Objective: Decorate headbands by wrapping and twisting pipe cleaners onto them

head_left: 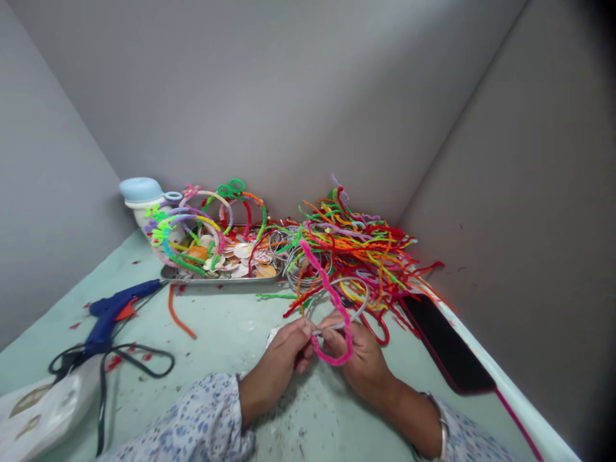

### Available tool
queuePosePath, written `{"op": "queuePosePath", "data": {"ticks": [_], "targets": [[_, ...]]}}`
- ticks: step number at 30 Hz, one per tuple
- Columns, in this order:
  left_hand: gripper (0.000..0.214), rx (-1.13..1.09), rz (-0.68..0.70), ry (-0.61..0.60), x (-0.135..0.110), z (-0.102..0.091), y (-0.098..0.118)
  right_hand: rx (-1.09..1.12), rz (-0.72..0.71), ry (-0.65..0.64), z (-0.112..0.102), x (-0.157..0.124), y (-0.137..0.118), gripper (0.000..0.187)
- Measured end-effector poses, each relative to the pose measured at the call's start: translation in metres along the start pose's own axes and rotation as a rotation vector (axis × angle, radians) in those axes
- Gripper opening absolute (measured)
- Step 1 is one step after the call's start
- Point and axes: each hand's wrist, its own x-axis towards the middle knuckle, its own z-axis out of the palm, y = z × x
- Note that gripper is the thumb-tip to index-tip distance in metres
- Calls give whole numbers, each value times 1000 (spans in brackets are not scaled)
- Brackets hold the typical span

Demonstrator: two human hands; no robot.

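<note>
My left hand point(283, 359) and my right hand point(360, 359) meet low in the middle, over the pale green table point(226, 327). Both pinch a thin grey headband point(353, 308) with a pink pipe cleaner point(332, 301) wound round its end. The pink strand rises up and left from my fingers and loops below them. A big heap of coloured pipe cleaners point(356, 247) lies just beyond my hands.
A metal tray point(216, 277) at the back left holds finished wrapped headbands point(202, 224) and round pieces. A blue glue gun point(113, 314) with a black cord lies at left. A dark phone point(445, 346) lies at right. Grey walls enclose the table.
</note>
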Motion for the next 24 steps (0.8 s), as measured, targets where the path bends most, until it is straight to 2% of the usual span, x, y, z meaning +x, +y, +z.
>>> {"op": "queuePosePath", "data": {"ticks": [3, 6, 9, 15, 19, 24], "targets": [[29, 23, 29, 12, 0, 1, 1, 7, 45, 77, 2, 0, 2, 14], [19, 30, 50, 8, 0, 1, 2, 50, 74, 154, 4, 0, 2, 14], [14, 120, 84, 31, -1, 1, 1, 67, 83, 191, 5, 1, 1, 13], [15, 272, 126, 162, -3, 2, -6, -1, 62, 155, 2, 2, -2, 11], [14, 263, 191, 190, -2, 2, -8, -12, 76, 154, 1, 3, -4, 11], [14, 291, 190, 196, -3, 2, -7, 10, 51, 155, 1, 5, -7, 9]]}}
